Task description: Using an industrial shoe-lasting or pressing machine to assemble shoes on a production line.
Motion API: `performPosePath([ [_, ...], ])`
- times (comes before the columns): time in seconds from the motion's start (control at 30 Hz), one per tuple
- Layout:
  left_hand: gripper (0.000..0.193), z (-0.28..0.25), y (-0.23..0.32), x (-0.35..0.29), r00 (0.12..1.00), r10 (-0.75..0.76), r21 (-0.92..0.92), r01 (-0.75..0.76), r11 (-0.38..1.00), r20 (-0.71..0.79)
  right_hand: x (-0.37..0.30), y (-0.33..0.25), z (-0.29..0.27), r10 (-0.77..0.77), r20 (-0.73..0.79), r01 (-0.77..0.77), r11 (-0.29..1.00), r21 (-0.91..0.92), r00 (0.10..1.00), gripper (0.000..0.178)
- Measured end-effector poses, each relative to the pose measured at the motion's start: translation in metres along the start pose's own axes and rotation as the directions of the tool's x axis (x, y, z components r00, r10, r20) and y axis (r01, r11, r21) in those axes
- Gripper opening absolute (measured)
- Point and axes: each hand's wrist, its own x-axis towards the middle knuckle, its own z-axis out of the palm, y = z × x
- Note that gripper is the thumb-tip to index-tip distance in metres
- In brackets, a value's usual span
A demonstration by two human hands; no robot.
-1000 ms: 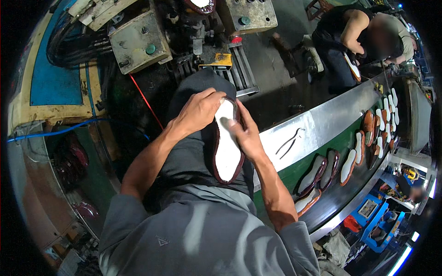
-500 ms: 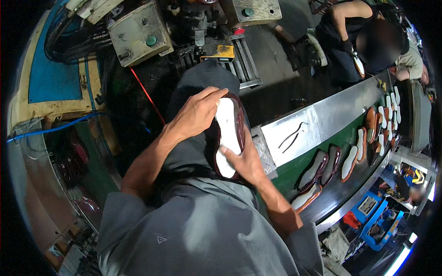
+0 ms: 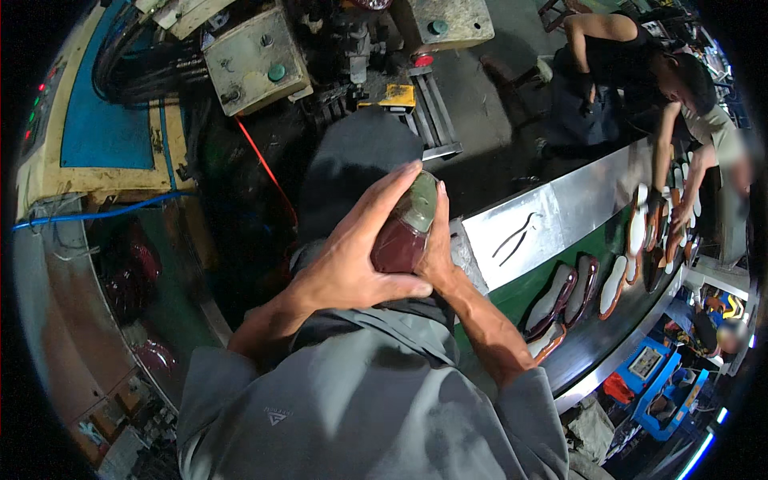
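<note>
Over my lap I hold a dark maroon shoe upper point(image 3: 398, 246) on a green last point(image 3: 421, 200), with its white bottom turned out of sight. My left hand point(image 3: 352, 252) wraps its left side, fingers up along the far end and thumb across the near end. From the right, my right hand point(image 3: 438, 254) presses against the other side, its fingertips near the green top. Parts of the fingers are hidden behind the shoe. A dark pair of pincers point(image 3: 518, 238) lies on the metal ledge to the right.
Several lasted shoes point(image 3: 550, 300) lie soles up on the green belt point(image 3: 512, 302) at my right. Two other people reach toward shoes at its far end. Ahead stands a machine with a yellow block point(image 3: 398, 96) and grey control boxes point(image 3: 258, 68). More maroon shoes point(image 3: 148, 268) are at left.
The shoe has turned over from white bottom showing to upper and green last showing. Both hands have shifted to its sides. A person at far right now reaches to the belt.
</note>
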Motion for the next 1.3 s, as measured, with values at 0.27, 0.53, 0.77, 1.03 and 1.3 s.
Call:
performPosePath([
  [0.27,0.082,0.016,-0.016,-0.001,0.987,0.112,0.132,-0.096,0.987,-0.118,-0.016,0.019,0.017,-0.051,0.001,0.051,0.994,-0.092,0.999,0.120],
  [0.53,0.081,0.008,-0.023,0.011,0.993,0.097,0.070,-0.092,0.993,-0.067,0.010,0.020,-0.005,-0.211,-0.039,0.194,0.949,-0.250,0.977,0.118],
  [0.77,0.070,-0.043,-0.066,0.087,0.939,-0.244,-0.314,0.162,0.935,-0.242,0.061,-0.063,-0.057,0.050,0.137,-0.033,0.992,-0.123,0.989,0.118],
  [1.03,0.040,-0.022,-0.192,0.097,0.794,-0.515,-0.175,0.484,0.857,-0.322,0.024,-0.030,-0.031,0.052,0.237,0.135,0.696,-0.705,0.970,0.084],
  [1.3,0.019,-0.026,-0.214,0.100,0.835,-0.116,0.280,0.307,0.910,-0.538,0.037,-0.016,-0.041,-0.019,0.286,0.206,0.739,-0.641,0.958,0.079],
])
